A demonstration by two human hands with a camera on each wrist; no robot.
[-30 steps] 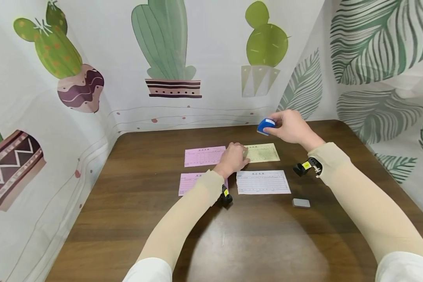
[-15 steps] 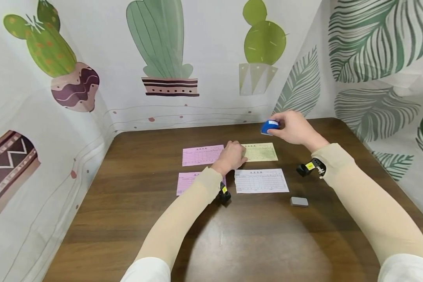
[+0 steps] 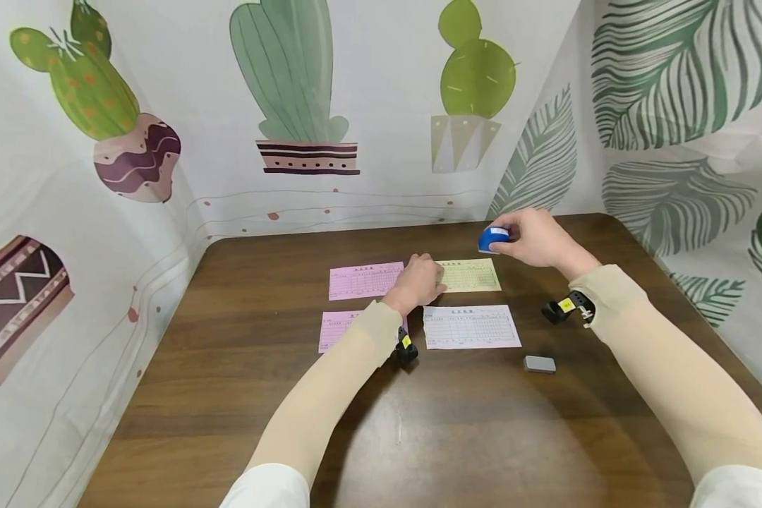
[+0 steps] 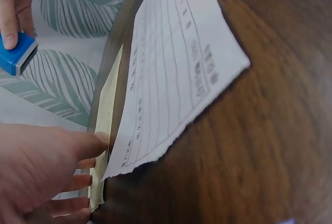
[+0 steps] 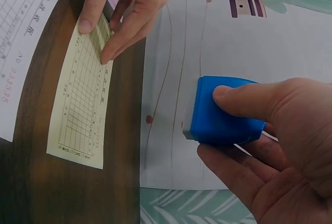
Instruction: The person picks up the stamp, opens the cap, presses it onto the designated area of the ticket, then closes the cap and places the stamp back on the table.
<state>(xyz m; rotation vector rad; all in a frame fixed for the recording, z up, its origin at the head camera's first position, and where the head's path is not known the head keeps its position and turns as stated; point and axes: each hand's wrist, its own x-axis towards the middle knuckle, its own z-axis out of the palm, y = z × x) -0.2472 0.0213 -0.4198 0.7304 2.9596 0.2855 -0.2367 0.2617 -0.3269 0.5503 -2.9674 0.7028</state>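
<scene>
Blue stamp [image 5: 223,123] held aloft at far right, beyond the yellow paper [image 3: 476,276].
Right hand [image 3: 537,238] grasps it between thumb and fingers, having shifted rightward; paper work appears paused. Left hand [image 3: 417,281] rests relaxed fingers on the paper, clenching nothing.

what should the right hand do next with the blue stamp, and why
It should probably ease the blue stamp down onto the bare right part of the yellow slip. The right hand holds it in the air, apart from the slip, while the left hand's fingertips rest at the slip's left end, seemingly steadying it.
</scene>
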